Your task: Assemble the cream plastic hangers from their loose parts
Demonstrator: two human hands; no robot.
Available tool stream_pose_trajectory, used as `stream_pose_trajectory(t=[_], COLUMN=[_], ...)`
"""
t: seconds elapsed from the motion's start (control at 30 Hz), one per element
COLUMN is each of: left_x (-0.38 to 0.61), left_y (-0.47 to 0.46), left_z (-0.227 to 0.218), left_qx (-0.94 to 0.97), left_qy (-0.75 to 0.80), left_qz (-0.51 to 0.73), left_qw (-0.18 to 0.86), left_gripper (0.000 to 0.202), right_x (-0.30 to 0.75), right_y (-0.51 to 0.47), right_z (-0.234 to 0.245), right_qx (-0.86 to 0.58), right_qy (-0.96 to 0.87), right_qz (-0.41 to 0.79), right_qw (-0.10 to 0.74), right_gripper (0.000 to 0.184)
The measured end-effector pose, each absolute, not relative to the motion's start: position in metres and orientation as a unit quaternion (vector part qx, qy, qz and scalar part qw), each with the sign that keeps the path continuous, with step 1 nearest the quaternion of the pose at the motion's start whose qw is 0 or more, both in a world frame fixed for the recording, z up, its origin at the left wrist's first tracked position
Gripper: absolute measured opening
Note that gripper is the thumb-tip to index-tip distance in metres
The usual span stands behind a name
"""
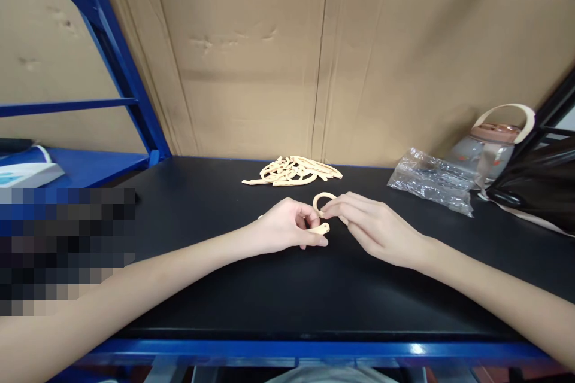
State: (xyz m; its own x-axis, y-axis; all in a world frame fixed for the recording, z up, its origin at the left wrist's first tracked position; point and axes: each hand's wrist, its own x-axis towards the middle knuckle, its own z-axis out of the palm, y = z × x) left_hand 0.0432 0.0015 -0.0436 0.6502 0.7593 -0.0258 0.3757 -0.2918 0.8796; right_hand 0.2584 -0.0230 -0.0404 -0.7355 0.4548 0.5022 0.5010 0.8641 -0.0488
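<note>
My left hand (287,228) and my right hand (375,228) meet at the middle of the black table (224,287), both closed on one cream plastic strap (324,197). The strap is bent into a small loop between the fingertips, and one end pokes out under my left thumb. Behind the hands lies a pile of the same cream straps (293,170).
A crumpled clear plastic bag (429,182) lies at the right, with a grey jug with a cream handle (492,143) behind it. A dark bag (539,185) sits at the far right. Cardboard (287,60) lines the back; a blue rack frame (121,66) stands left.
</note>
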Motion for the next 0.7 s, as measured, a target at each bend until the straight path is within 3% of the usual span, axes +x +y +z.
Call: stream_pose_trajectory(t=[0.23,0.4,0.6,0.7], left_x=[0.042,0.042,0.0442,0.0428], left_y=[0.0039,0.0022,-0.003,-0.0036], left_z=[-0.0448,-0.0434,-0.0395,-0.0412], left_qx=[0.789,0.813,0.786,0.797], left_qy=[0.378,0.357,0.344,0.357], left_qz=[0.214,0.208,0.249,0.262], left_qw=[0.435,0.41,0.45,0.41], left_gripper=[0.028,0.029,0.028,0.026], right_x=[0.2619,0.264,0.2627,0.2604], right_y=[-0.0238,-0.0185,-0.0188,-0.0198], right_z=[-0.0432,-0.0446,-0.0425,-0.0418], right_qx=[-0.238,-0.27,-0.273,-0.282], right_qy=[-0.923,-0.915,-0.915,-0.921], right_qz=[-0.078,-0.099,-0.113,-0.102], right_qw=[0.291,0.284,0.276,0.248], right_gripper=[0.047,0.037,0.027,0.026])
